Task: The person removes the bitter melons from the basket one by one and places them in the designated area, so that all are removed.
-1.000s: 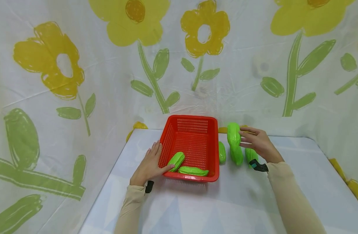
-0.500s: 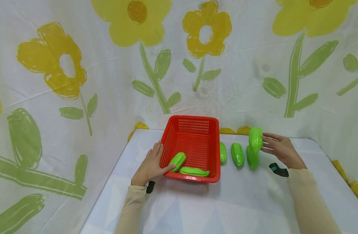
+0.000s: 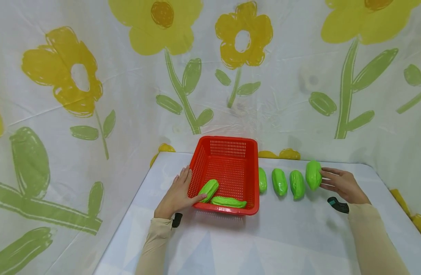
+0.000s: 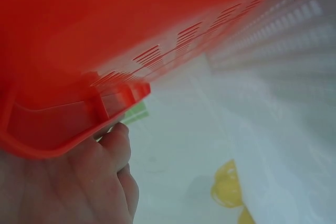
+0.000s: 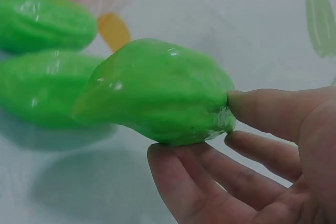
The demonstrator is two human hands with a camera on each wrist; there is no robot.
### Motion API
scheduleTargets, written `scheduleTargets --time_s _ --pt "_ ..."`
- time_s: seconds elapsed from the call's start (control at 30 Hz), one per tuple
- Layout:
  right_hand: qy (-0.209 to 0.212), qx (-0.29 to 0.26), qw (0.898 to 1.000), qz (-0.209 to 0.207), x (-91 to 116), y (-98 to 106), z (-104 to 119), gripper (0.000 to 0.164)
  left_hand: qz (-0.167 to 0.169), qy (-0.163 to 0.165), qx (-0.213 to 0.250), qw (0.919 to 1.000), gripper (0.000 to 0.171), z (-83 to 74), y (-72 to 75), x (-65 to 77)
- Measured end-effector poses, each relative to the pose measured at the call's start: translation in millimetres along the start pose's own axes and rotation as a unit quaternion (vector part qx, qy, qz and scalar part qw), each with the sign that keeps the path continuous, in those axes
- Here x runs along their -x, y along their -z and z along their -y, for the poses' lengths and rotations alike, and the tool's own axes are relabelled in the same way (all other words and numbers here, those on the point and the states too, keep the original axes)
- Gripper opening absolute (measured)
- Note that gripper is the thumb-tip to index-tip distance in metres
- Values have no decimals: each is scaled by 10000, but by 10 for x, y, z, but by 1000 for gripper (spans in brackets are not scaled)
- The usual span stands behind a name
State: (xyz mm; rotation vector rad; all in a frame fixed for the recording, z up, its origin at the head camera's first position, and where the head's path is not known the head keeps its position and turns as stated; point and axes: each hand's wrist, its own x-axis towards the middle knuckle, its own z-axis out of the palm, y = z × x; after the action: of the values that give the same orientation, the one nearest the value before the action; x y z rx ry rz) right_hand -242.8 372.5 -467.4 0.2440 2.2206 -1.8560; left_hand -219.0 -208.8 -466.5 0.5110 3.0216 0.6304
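My right hand [image 3: 344, 185] pinches a green ribbed gourd [image 3: 313, 175] by one end, thumb on one side and fingertips on the other. In the right wrist view this gourd [image 5: 157, 93] tapers toward its free end, with a shadow on the table below. To its left, several similar gourds [image 3: 297, 185] lie in a row on the table. My left hand [image 3: 176, 194] grips the left side of a red plastic basket [image 3: 255, 172] near its front corner, thumb over the rim and fingers along the outside. Inside the basket are two more green gourds [image 3: 228, 201].
A pale table [image 3: 258, 244] lies beneath everything. Behind and to the left stands a white sheet [image 3: 286, 76] printed with yellow flowers. The gourd [image 3: 262, 180] nearest the basket is partly hidden by its right wall.
My right hand has carried the gourd rightward and lowered it from over the row to the row's right end. My left hand stays on the basket.
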Motion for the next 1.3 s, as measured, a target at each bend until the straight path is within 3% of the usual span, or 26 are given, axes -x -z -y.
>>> scheduleTargets --time_s 0.53,1.3 --pt "-369 652 9971 -90 -51 -35 -244 80 63 2 30 10000 118 -4 -4 17" --pt "-305 1258 9916 67 -168 -202 -201 74 -4 -59 -41 10000 117 -2 5 -5"
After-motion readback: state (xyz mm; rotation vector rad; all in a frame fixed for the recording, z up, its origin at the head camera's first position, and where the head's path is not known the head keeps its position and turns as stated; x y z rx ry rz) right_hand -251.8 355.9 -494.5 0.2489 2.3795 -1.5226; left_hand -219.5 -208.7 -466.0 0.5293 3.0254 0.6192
